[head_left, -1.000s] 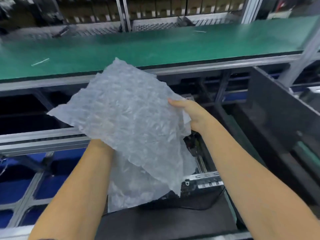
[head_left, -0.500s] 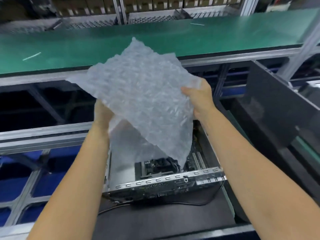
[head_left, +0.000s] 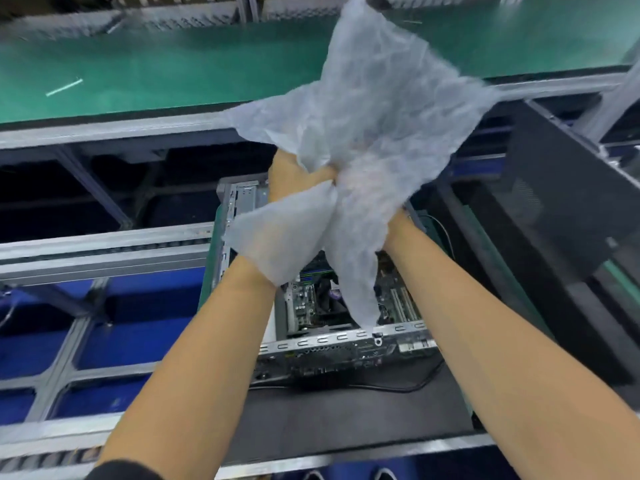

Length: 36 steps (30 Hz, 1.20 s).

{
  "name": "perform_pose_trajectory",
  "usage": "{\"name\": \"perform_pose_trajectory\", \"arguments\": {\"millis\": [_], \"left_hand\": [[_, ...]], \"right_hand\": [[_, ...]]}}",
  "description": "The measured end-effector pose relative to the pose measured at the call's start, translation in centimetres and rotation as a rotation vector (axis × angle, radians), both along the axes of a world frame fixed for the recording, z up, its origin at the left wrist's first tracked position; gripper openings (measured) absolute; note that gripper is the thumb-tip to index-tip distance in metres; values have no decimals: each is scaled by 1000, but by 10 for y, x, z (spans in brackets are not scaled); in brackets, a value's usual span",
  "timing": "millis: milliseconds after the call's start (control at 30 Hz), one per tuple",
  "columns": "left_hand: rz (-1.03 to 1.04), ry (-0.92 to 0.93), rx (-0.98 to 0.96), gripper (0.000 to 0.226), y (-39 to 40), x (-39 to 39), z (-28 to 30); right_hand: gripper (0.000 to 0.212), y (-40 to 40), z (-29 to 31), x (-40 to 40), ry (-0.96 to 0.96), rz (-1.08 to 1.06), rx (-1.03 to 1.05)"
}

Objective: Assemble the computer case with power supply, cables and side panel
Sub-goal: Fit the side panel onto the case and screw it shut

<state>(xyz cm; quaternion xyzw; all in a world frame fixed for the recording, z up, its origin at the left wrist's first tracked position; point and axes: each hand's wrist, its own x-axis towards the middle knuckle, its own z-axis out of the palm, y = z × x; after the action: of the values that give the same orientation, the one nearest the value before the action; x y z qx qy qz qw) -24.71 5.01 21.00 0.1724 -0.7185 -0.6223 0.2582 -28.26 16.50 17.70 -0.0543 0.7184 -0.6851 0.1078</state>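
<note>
A translucent bubble-wrap sheet [head_left: 377, 109] is bunched up above the open computer case [head_left: 332, 344]. My left hand [head_left: 294, 178] grips the crumpled middle of the sheet. My right hand is almost wholly hidden under the wrap, only its wrist [head_left: 398, 226] showing; it appears to clutch the sheet too. The case lies on its side on a dark mat [head_left: 346, 417], with its motherboard [head_left: 311, 303] exposed below my forearms. A black side panel [head_left: 561, 188] leans upright at the right.
A green conveyor surface [head_left: 173, 60] runs across the back, with a thin white strip [head_left: 64, 87] on it. Aluminium frame rails [head_left: 104, 244] cross on the left above blue bins [head_left: 131, 341]. A black cable [head_left: 391, 388] runs along the case's near side.
The flat, spread sheet has been gathered into a crumpled bunch. Both hands came together at its middle, and more of the case interior now shows.
</note>
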Motion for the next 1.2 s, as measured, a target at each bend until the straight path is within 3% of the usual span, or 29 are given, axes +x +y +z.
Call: {"name": "perform_pose_trajectory", "arguments": {"millis": [33, 100, 167, 200, 300, 433, 500, 600, 633, 700, 767, 833, 900, 967, 1067, 1133, 1200], "left_hand": [[56, -28, -20, 23, -5, -3, -3], [112, -50, -65, 20, -15, -7, -9], [80, -8, -129, 19, -23, -11, -13], [70, 16, -176, 23, -26, -10, -14], [-7, 113, -333, 21, -24, -1, -21], [-167, 145, -585, 18, -28, 19, -32], [-208, 52, -801, 22, -37, 26, -45], [-300, -79, -964, 25, -36, 37, -54], [-364, -22, -1137, 26, -32, 39, -55], [-471, 164, -1542, 24, -24, 39, -64], [-653, 77, -1687, 28, -14, 39, -77], [-788, -197, -1670, 49, -9, 39, -95], [-927, -394, -1489, 66, -5, 41, -97], [-1077, -577, -1048, 82, -8, 41, -91], [-1153, -681, -488, 78, -24, 43, -78], [-1104, -576, -498, 76, -33, 44, -79], [-984, -524, -703, 91, -36, 43, -89]], "right_hand": [[29, -8, 11, 5, -70, 240, -166], [44, 3, 12, -7, -163, 298, -520], [46, 6, 14, -11, -153, 348, -631], [48, 6, 12, -16, -159, 378, -656], [81, 13, 5, -27, -180, 544, -665], [61, 31, 6, -37, -108, 551, -428], [57, 42, 4, -43, -88, 500, -474], [62, 54, 8, -49, -127, 446, -583], [54, 55, 10, -49, -116, 438, -505], [44, 53, 15, -48, 2, 484, -148], [36, 44, 19, -41, 204, 691, 328], [25, 34, 17, -30, 287, 935, 693], [42, 25, 11, -21, 235, 1009, 870], [73, 18, 2, -13, 180, 1056, 1006], [114, 13, -17, 0, 214, 1104, 1179], [130, 13, -26, 5, 237, 1058, 1195], [137, 17, -32, 7, 263, 1001, 1221]]}}
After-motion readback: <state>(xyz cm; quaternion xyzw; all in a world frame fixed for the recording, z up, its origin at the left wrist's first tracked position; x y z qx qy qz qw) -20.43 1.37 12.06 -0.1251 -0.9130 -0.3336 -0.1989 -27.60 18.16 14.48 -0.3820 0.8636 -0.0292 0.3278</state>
